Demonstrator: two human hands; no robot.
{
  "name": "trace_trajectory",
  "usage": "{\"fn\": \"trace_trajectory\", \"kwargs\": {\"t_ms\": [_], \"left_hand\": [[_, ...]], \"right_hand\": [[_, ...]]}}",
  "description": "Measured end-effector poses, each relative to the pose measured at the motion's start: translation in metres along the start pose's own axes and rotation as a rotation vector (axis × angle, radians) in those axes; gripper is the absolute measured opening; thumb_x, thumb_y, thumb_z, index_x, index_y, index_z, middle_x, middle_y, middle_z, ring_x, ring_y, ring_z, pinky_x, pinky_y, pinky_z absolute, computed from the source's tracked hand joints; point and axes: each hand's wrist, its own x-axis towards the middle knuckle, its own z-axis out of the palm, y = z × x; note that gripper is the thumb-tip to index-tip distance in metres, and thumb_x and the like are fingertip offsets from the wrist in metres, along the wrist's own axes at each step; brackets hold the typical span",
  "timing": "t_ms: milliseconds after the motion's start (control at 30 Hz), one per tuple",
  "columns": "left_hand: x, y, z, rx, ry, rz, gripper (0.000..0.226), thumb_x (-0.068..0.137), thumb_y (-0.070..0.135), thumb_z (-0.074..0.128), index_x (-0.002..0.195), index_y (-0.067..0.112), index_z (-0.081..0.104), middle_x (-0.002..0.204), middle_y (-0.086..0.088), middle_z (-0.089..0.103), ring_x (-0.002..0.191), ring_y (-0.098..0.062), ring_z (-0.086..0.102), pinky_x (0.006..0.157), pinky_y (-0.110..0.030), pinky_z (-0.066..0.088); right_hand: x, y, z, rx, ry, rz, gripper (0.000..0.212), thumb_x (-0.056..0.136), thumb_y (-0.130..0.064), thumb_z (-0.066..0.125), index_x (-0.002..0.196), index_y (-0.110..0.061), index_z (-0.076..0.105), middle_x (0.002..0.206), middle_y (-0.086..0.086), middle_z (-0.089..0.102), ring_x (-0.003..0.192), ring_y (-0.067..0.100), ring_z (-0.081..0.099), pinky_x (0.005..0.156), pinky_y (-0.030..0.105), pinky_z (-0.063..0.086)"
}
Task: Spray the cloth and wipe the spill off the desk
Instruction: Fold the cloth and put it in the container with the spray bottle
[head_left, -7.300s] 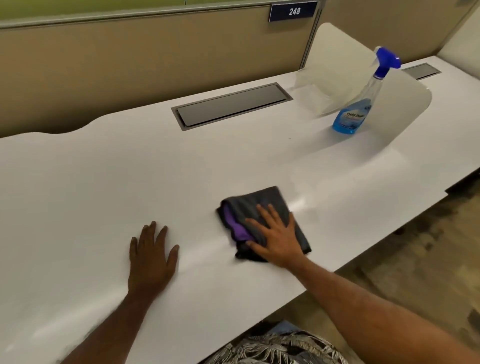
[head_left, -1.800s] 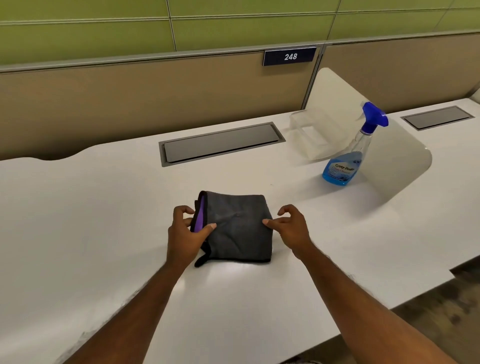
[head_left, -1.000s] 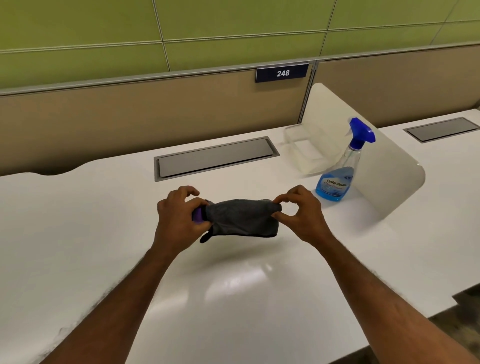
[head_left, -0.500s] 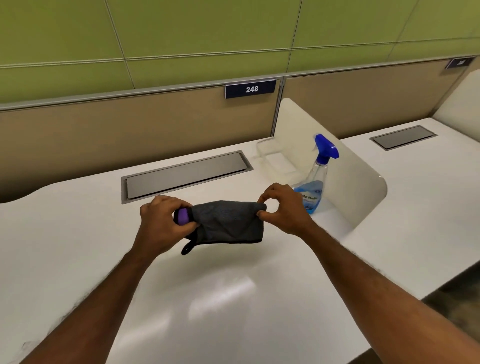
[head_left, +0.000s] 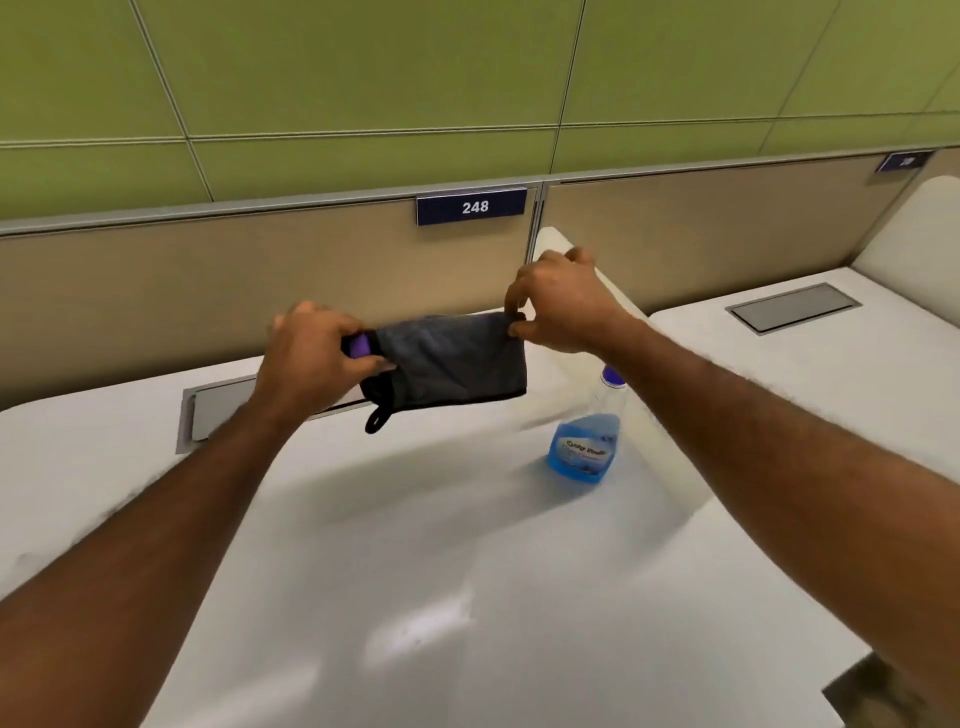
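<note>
Gripping cloth (head_left: 452, 364) edges, hands above desk (head_left: 415, 571).

The cloth (head_left: 449, 361) is now lifted clear off the desk (head_left: 415, 545), where it lay flat earlier. The left hand (head_left: 317, 358) and right hand (head_left: 558, 306) pinch its two ends higher than a moment ago, stretching it. The right arm now covers the top of the bottle (head_left: 584, 447).
</note>
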Motion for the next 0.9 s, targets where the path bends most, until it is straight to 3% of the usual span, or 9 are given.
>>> {"fn": "trace_trajectory", "kwargs": {"t_ms": [100,267,367,500,600,733,900], "left_hand": [[0.041,0.016,0.008,-0.027,0.019,-0.054,0.035,0.068,0.048,0.081,0.096,0.027,0.076,0.077,0.006,0.063,0.088,-0.022,0.044,0.075,-0.037,0.037],[0.096,0.049,0.04,-0.108,-0.028,-0.069,0.033,0.071,0.04,0.081,0.095,0.019,0.076,0.077,0.0,0.06,0.082,-0.024,0.052,0.068,-0.034,0.042],[0.119,0.069,0.081,-0.112,-0.097,-0.101,0.03,0.074,0.038,0.079,0.097,0.019,0.074,0.084,-0.002,0.063,0.081,-0.024,0.056,0.067,-0.034,0.047],[0.124,0.081,0.111,-0.14,-0.175,-0.146,0.028,0.079,0.036,0.077,0.099,0.017,0.073,0.081,0.003,0.061,0.075,-0.018,0.053,0.056,-0.021,0.032],[0.124,0.09,0.14,-0.166,-0.217,-0.18,0.026,0.079,0.04,0.076,0.094,0.019,0.072,0.081,0.002,0.063,0.075,-0.019,0.054,0.058,-0.024,0.034],[0.124,0.096,0.166,-0.25,-0.249,-0.288,0.026,0.079,0.042,0.075,0.072,0.021,0.062,0.069,0.002,0.059,0.065,-0.017,0.052,0.054,-0.026,0.037],[0.134,0.101,0.187,-0.193,-0.337,-0.374,0.033,0.078,0.048,0.072,0.07,0.018,0.064,0.062,0.0,0.057,0.062,-0.021,0.052,0.055,-0.029,0.037]], "right_hand": [[0.031,0.035,-0.019,-0.016,0.028,0.012,0.017,0.077,-0.04,0.071,0.092,-0.031,0.071,0.102,-0.005,0.067,0.106,0.023,0.053,0.093,0.046,0.031],[0.059,0.099,-0.015,0.149,-0.103,0.103,0.02,0.079,-0.03,0.074,0.097,-0.024,0.072,0.096,0.0,0.073,0.085,0.022,0.064,0.078,0.037,0.055],[0.061,0.138,0.016,0.225,-0.182,0.167,0.022,0.082,-0.024,0.074,0.104,-0.02,0.071,0.1,0.001,0.071,0.087,0.018,0.062,0.078,0.035,0.054],[0.057,0.156,0.048,0.249,-0.235,0.194,0.024,0.084,-0.022,0.072,0.107,-0.018,0.07,0.103,0.003,0.07,0.088,0.018,0.061,0.074,0.03,0.047],[0.054,0.171,0.075,0.271,-0.261,0.213,0.021,0.085,-0.021,0.07,0.105,-0.017,0.068,0.101,0.003,0.068,0.087,0.019,0.06,0.073,0.03,0.047],[0.057,0.181,0.093,0.351,-0.259,0.231,0.017,0.082,-0.02,0.068,0.098,-0.02,0.064,0.096,0.001,0.067,0.086,0.02,0.061,0.074,0.033,0.053],[0.068,0.181,0.112,0.357,-0.313,0.199,0.017,0.08,-0.027,0.067,0.097,-0.026,0.068,0.097,0.0,0.069,0.086,0.017,0.061,0.076,0.033,0.053]]}}
